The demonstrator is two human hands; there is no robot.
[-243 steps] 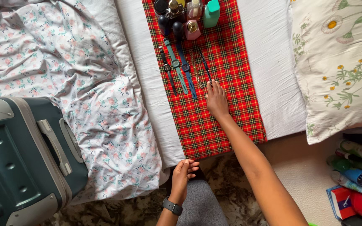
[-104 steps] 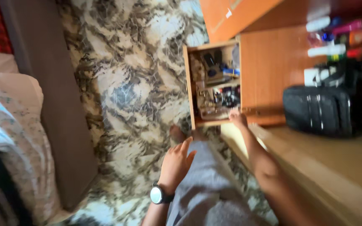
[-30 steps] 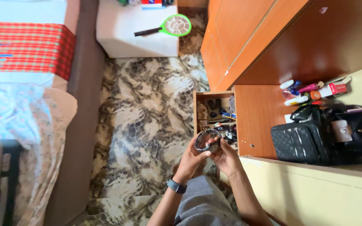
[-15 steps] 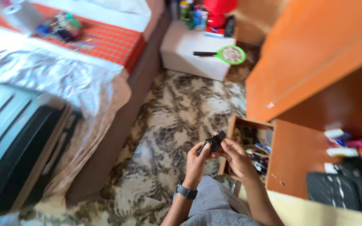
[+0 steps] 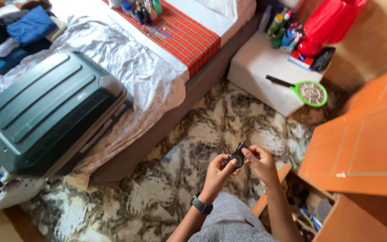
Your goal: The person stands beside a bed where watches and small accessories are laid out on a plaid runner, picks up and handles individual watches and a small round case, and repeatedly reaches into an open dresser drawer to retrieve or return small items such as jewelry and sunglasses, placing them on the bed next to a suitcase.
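Both hands have swung away from the open drawer [image 5: 292, 197] toward the bed [image 5: 157, 76]; left hand [image 5: 219, 172] and right hand [image 5: 260, 162] fingers pinch a black watch [image 5: 237, 157] above the patterned floor [image 5: 189, 143]

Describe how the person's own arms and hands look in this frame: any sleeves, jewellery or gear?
Both forearms are bare, with no sleeves showing. The left hand has a dark wristwatch with a black strap on its wrist. The right hand shows no ring, band or glove that I can make out. Nails look short and plain. Grey trousers show below.
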